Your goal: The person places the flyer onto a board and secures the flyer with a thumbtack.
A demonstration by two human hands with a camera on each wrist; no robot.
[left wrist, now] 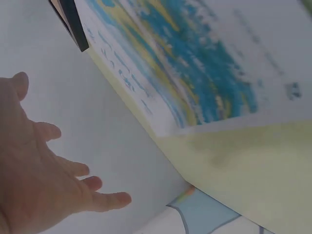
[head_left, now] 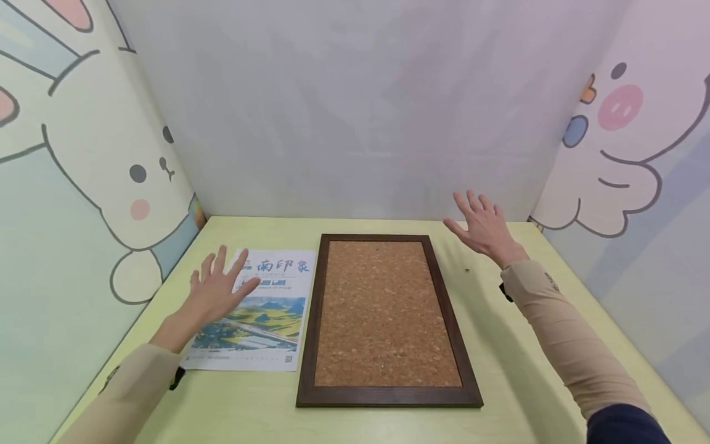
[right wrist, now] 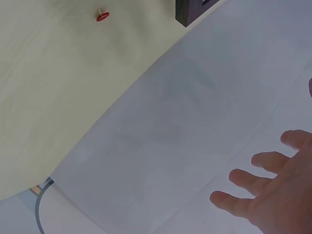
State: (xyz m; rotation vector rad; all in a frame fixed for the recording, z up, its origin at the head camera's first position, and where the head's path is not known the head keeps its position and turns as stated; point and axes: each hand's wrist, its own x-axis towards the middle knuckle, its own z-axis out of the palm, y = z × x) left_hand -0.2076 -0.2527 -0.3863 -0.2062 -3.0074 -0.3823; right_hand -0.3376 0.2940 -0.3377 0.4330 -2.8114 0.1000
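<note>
A cork board (head_left: 388,314) in a dark brown wooden frame lies flat on the table. To its left is a printed poster (head_left: 261,333) with a landscape picture and large blue characters, seen close up in the left wrist view. My left hand (head_left: 213,293) is held above the poster with fingers spread, touching nothing. Beyond the board's upper right side, my right hand (head_left: 484,231) hovers in the air, fingers apart and holding nothing. On the table below it lies a small red thumbtack (right wrist: 102,16), only a dark speck in the head view.
The pale yellow-green table (head_left: 244,404) ends at a plain whitish back wall (head_left: 355,123). Side walls printed with a cartoon rabbit (head_left: 100,172) and a cartoon bird (head_left: 627,142) enclose it left and right.
</note>
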